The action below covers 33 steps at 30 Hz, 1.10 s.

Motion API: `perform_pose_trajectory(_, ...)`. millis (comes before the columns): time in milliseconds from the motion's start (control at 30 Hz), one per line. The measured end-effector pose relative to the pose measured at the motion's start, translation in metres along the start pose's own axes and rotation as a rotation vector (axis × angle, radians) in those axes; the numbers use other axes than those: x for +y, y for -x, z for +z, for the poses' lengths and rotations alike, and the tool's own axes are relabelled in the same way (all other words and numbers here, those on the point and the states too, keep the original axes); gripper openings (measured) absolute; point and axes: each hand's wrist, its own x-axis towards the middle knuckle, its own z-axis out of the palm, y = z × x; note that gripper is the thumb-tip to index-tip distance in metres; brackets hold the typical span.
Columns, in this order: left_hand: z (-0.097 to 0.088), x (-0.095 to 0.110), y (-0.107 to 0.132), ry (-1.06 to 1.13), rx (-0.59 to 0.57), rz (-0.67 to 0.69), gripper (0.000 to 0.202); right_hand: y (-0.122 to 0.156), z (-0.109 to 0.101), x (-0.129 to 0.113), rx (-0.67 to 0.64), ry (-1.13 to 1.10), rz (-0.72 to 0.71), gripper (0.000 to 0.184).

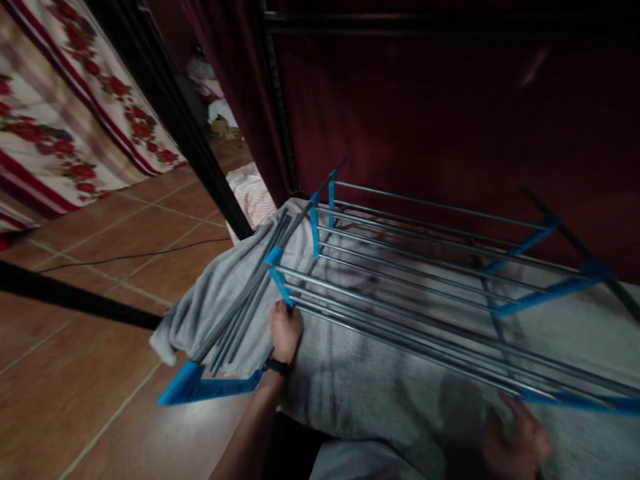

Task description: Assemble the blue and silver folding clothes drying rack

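Observation:
A shoe rack (400, 307) of thin grey metal tubes with blue plastic brackets lies across a grey blanket (340, 373). My left hand (285, 330), with a dark band at the wrist, is closed at the lower end of a blue bracket (281, 285) on the rack's left side. Its fingertips are partly hidden there. Lower right, my right hand (517, 437) is smeared by motion; its thumb and fingers look apart, just below the right-hand blue bracket (575, 400). Whether it touches the bracket is unclear.
Several loose grey tubes (245, 317) lie on the blanket left of the rack. A blue end piece (185, 387) juts over the tiled floor (115, 293). Dark metal posts (200, 147) stand at left, a dark red curtain (400, 120) behind, and a flowered cloth (75, 113) far left.

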Motion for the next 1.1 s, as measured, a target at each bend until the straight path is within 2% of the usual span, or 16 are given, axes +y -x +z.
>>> perform_pose_trajectory(100, 0.002, -0.004, 0.003, -0.005, 0.018, -0.013, 0.014, 0.005, 0.025, -0.014, -0.017, 0.038, -0.17, 0.051)
perform_pose_trajectory(233, 0.002, -0.004, 0.006, 0.01, 0.019, -0.014, 0.015, -0.013, 0.053, -0.034, -0.132, 0.059, -0.29, 0.043)
perform_pose_trajectory(367, 0.002, -0.002, 0.006, 0.028, 0.023, -0.032, 0.015, -0.031, 0.067, -0.033, -0.254, 0.011, -0.389, 0.039)
perform_pose_trajectory(500, 0.002, -0.002, 0.005, 0.056, 0.015, -0.057, 0.01, -0.033, 0.07, -0.022, -0.287, -0.078, -0.392, 0.043)
perform_pose_trajectory(833, 0.005, -0.005, 0.005, 0.137, -0.031, -0.151, 0.008, -0.037, 0.069, -0.007, -0.336, -0.14, -0.325, 0.056)
perform_pose_trajectory(967, 0.007, -0.005, 0.005, 0.158, -0.041, -0.174, 0.014, -0.041, 0.071, -0.003, -0.344, -0.115, -0.377, 0.057)
perform_pose_trajectory(1100, 0.008, -0.003, 0.008, 0.159, -0.01, -0.195, 0.019, -0.04, 0.071, -0.002, -0.346, -0.057, -0.458, 0.048)
